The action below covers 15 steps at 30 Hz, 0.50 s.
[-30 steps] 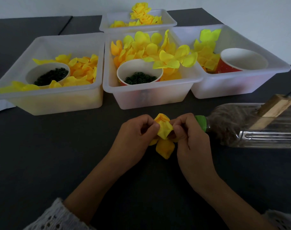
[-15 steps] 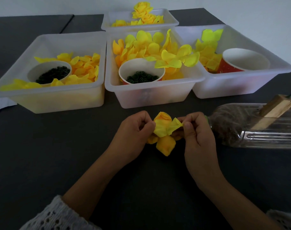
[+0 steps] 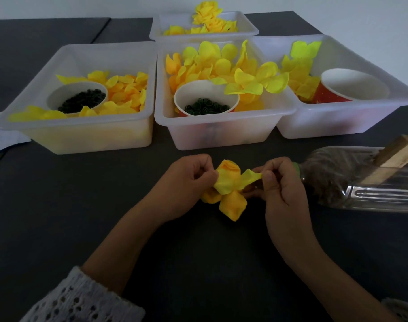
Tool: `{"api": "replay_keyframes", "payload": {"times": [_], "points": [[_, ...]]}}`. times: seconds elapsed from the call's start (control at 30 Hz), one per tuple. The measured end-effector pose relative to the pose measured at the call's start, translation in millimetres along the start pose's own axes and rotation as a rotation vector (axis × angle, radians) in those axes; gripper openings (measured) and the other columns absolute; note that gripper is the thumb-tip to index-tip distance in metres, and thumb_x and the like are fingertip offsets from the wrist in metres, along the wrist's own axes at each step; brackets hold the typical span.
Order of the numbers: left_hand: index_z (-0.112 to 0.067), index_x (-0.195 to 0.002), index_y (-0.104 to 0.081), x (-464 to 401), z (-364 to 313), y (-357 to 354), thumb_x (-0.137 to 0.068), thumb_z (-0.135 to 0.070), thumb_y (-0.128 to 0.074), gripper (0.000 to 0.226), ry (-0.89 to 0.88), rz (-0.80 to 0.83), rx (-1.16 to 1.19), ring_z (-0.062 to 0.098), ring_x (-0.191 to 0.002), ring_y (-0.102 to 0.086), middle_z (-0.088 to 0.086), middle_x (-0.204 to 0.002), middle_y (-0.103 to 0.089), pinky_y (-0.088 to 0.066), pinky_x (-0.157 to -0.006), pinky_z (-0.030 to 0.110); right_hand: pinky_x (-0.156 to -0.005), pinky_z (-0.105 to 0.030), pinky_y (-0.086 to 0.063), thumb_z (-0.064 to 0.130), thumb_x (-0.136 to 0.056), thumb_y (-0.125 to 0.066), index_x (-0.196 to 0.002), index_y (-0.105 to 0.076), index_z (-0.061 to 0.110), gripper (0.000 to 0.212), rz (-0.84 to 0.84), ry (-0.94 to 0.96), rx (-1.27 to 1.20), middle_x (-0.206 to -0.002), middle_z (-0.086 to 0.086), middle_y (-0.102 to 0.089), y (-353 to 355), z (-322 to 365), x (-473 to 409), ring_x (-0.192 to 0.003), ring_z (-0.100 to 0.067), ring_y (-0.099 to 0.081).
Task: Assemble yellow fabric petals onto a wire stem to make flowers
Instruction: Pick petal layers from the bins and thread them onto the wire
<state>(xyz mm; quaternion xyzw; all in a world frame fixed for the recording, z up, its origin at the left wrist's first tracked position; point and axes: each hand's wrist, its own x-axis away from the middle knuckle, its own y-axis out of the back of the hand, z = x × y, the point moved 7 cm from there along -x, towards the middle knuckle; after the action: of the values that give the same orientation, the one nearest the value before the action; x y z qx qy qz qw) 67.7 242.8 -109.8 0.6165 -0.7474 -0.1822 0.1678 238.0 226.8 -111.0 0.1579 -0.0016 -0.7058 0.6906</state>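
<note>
over dark table (image 3: pixel 59 205), right hand (image 3: pixel 282 194) has pulled petal (image 3: pixel 253 176) outward.

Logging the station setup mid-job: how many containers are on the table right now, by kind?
Translucent white plastic bins: 4
Round paper cups: 3
Clear plastic bottle with green cap, lying on its side: 1
Total: 8

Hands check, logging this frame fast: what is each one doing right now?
Left hand: fingers curled, pinching the yellow flower at its left side.
Right hand: fingers curled, pinching one petal pulled out to the right.
</note>
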Motion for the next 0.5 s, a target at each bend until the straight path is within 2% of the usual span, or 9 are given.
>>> {"api": "replay_keyframes", "payload": {"times": [0.03,0.1,0.17,0.27,0.33,0.4,0.5], "points": [[-0.024,-0.071,-0.051,1.6,-1.8,-1.5,-0.094,-0.022,-0.053,0.023,-0.022,-0.024,-0.036,-0.001,-0.053,-0.045,-0.017,-0.060,-0.053,-0.039,-0.050,0.010,-0.063,-0.041,-0.055,0.021,-0.101,-0.040,-0.084,-0.050,0.022,0.020,0.010,0.020,0.057,-0.082,-0.001,-0.060,-0.4,2.6,-0.6,-0.070,-0.017,-0.060],[-0.026,-0.073,-0.052,4.1,-4.9,-4.1,-0.093,-0.023,-0.054,0.021,-0.052,-0.054,-0.067,-0.003,-0.055,-0.049,-0.020,-0.064,-0.056,-0.040,-0.051,0.007,-0.056,-0.029,-0.050,0.035,-0.097,-0.044,-0.084,-0.049,0.026,0.016,0.033,0.080,0.148,-0.074,0.000,-0.054,-3.2,10.5,-0.1,-0.064,-0.014,-0.054],[-0.026,-0.074,-0.053,5.0,-7.1,-4.6,-0.093,-0.024,-0.056,0.019,-0.066,-0.067,-0.071,-0.004,-0.057,-0.052,-0.020,-0.067,-0.058,-0.040,-0.051,0.006,-0.054,-0.019,-0.044,0.042,-0.088,-0.054,-0.088,-0.045,0.031,0.014,0.067,0.115,0.247,-0.077,0.006,-0.051,-11.2,15.3,1.5,-0.066,-0.008,-0.051],[-0.027,-0.073,-0.054,5.3,-10.1,-4.9,-0.093,-0.022,-0.058,0.021,-0.092,-0.069,-0.096,-0.005,-0.057,-0.053,-0.021,-0.067,-0.059,-0.040,-0.051,0.006,-0.062,-0.014,-0.040,0.021,-0.085,-0.064,-0.096,-0.045,0.030,0.023,0.101,0.167,0.463,-0.100,0.008,-0.048,-23.9,15.7,4.1,-0.082,-0.001,-0.048],[-0.028,-0.072,-0.053,5.4,-9.5,-2.4,-0.093,-0.024,-0.058,0.022,-0.086,-0.067,-0.123,-0.006,-0.057,-0.053,-0.023,-0.067,-0.059,-0.039,-0.051,0.005,-0.067,-0.018,-0.044,0.007,-0.085,-0.060,-0.096,-0.053,0.021,0.020,0.087,0.255,0.549,-0.106,0.002,-0.047,-25.9,20.8,6.0,-0.087,-0.006,-0.048],[-0.029,-0.073,-0.054,4.6,-6.9,3.1,-0.094,-0.026,-0.057,0.021,-0.075,-0.082,-0.138,-0.007,-0.058,-0.053,-0.024,-0.067,-0.059,-0.039,-0.051,0.005,-0.069,-0.031,-0.049,0.006,-0.081,-0.057,-0.093,-0.059,0.013,0.013,0.066,0.324,0.653,-0.105,-0.006,-0.049,-24.8,23.0,7.5,-0.089,-0.015,-0.049],[-0.030,-0.079,-0.059,3.1,-4.0,4.9,-0.093,-0.040,-0.047,0.020,-0.047,-0.043,-0.100,-0.007,-0.067,-0.059,-0.024,-0.075,-0.063,-0.042,-0.057,0.005,-0.070,-0.029,-0.044,0.005,-0.078,-0.060,-0.093,-0.063,0.011,0.017,0.102,0.282,0.742,-0.106,-0.008,-0.049,-25.5,15.0,6.3,-0.093,-0.017,-0.045]]}}
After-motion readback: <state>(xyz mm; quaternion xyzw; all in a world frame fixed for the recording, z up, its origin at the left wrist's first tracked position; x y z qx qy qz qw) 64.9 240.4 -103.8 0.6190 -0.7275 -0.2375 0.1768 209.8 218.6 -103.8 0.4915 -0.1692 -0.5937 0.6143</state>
